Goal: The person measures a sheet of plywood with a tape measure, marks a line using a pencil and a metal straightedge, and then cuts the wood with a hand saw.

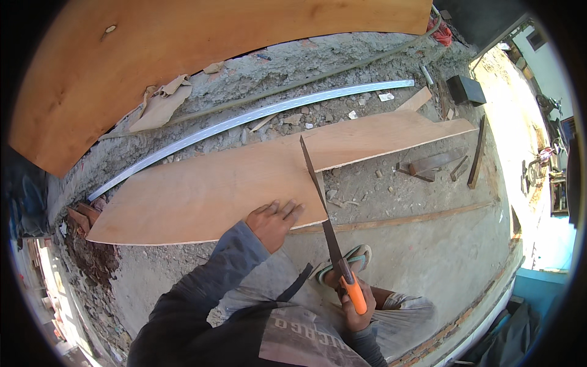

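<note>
A hand saw [330,235] with an orange handle is gripped in my right hand [356,306], low in the view beside my sandalled foot. Its long dark blade slants up and to the left, across the cut edge of a thin plywood sheet [202,189]. My left hand [274,225] lies flat on the sheet with fingers stretched out, just left of the blade. Right of the blade, the sheet continues as a narrower strip [373,137] with a notched far end. Whether the teeth are biting into the wood I cannot tell.
A long silvery metal strip [257,115] and a hose [306,81] lie beyond the sheet on rubble. A large wooden panel [202,49] stands at the back. Wood offcuts [437,160] and a black box [466,90] are on the right. A batten [403,219] crosses the floor.
</note>
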The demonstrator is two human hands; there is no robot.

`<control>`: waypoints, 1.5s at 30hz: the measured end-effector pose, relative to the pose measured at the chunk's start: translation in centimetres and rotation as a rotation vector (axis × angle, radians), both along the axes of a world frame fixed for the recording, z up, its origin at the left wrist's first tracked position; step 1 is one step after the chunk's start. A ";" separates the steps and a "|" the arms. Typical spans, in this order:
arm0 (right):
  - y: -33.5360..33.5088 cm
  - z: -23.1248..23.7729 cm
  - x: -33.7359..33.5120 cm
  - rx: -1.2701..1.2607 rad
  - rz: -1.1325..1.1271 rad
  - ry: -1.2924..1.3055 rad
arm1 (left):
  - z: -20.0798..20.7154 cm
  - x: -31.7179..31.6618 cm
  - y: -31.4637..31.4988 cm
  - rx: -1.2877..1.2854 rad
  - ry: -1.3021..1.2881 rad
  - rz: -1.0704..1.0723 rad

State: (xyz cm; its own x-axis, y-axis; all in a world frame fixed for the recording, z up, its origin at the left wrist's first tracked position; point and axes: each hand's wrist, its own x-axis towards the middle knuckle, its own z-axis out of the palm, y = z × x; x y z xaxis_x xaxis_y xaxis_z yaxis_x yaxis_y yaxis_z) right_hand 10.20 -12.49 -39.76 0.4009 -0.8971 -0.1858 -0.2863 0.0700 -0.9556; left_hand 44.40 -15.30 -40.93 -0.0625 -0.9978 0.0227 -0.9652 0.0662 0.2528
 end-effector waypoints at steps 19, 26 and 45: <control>-2.2 -4.9 2.0 -0.258 0.030 0.188 | -0.1 -0.2 -1.0 0.109 0.096 -0.067; -1.2 -1.8 3.1 -0.386 0.031 0.189 | 2.5 2.8 -3.1 0.152 0.103 -0.014; -6.4 -5.9 5.4 -0.462 0.027 0.107 | 10.6 12.1 -12.7 0.084 -0.040 0.097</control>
State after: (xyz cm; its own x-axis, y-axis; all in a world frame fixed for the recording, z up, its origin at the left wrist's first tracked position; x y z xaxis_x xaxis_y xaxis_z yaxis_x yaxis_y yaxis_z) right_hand 15.56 -18.93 -45.70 0.4260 -0.8847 0.1891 -0.3804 -0.3648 -0.8499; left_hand 56.49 -28.05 -30.28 0.0354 -0.9975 -0.0618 -0.9754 -0.0480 0.2151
